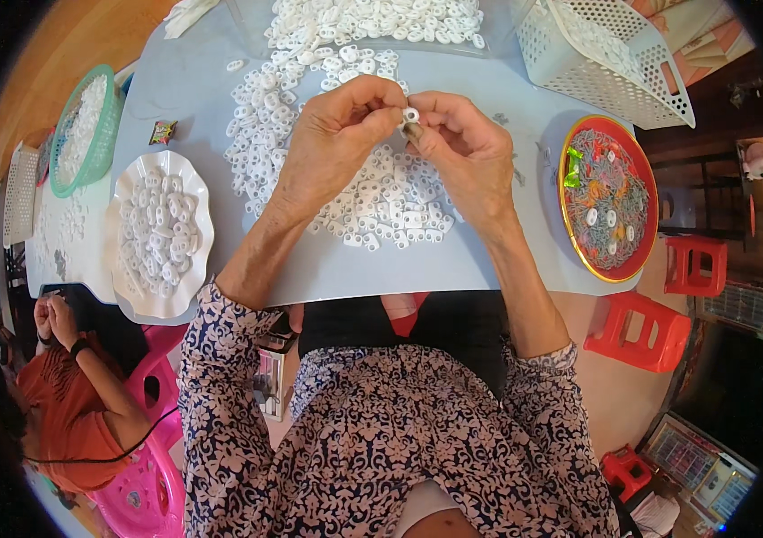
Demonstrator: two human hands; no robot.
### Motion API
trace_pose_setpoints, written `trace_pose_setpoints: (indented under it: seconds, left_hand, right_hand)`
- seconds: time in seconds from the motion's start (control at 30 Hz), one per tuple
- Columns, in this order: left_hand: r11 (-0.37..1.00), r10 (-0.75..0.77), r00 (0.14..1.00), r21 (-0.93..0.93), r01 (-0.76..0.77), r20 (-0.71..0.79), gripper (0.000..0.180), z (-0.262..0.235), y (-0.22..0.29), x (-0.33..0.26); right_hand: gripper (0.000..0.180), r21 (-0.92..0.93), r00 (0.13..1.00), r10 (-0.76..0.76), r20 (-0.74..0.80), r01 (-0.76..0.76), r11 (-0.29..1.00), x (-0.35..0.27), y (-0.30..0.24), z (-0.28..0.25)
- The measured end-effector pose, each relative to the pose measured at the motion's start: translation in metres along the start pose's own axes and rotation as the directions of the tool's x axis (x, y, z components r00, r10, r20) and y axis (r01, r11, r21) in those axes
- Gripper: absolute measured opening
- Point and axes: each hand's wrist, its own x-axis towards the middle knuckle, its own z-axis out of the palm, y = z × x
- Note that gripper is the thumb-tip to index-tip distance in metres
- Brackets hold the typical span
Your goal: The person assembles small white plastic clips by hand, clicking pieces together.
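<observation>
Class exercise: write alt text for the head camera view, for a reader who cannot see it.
Two hands, left hand and right hand, pinch one small white plastic piece together above a pile of white pieces on a grey table. A white dish sits left, a red plate right.

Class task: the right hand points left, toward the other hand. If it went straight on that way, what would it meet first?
The small white piece pinched between both hands, then the left hand fingertips, which already touch it. Depth is hard to judge here.

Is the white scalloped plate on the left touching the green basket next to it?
Apart. The head view shows bare table between the white scalloped plate and the green basket.
</observation>
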Motion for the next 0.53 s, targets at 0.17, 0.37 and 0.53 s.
trace_pose_setpoints:
  seconds: [0.17, 0.37, 0.53]
  left_hand:
    - [0.992, 0.005, 1.000, 0.123, -0.003, -0.013, 0.015, 0.0010, 0.0056, 0.0009]
    - [0.967, -0.032, 0.993, 0.254, 0.001, 0.117, 0.026, 0.0012, 0.0072, -0.0013]
    - [0.961, -0.101, 0.988, 0.268, 0.066, 0.116, 0.025, -0.0022, 0.0066, 0.0000]
  right_hand:
    - [0.023, 0.028, 0.999, 0.018, -0.034, -0.017, 0.999, 0.0000, -0.0036, 0.0004]
    - [0.022, 0.060, 0.999, -0.003, -0.040, 0.005, 0.998, 0.0005, -0.0044, 0.0001]
    - [0.024, 0.078, 1.000, 0.009, 0.015, -0.010, 0.997, -0.0005, -0.0042, -0.0008]
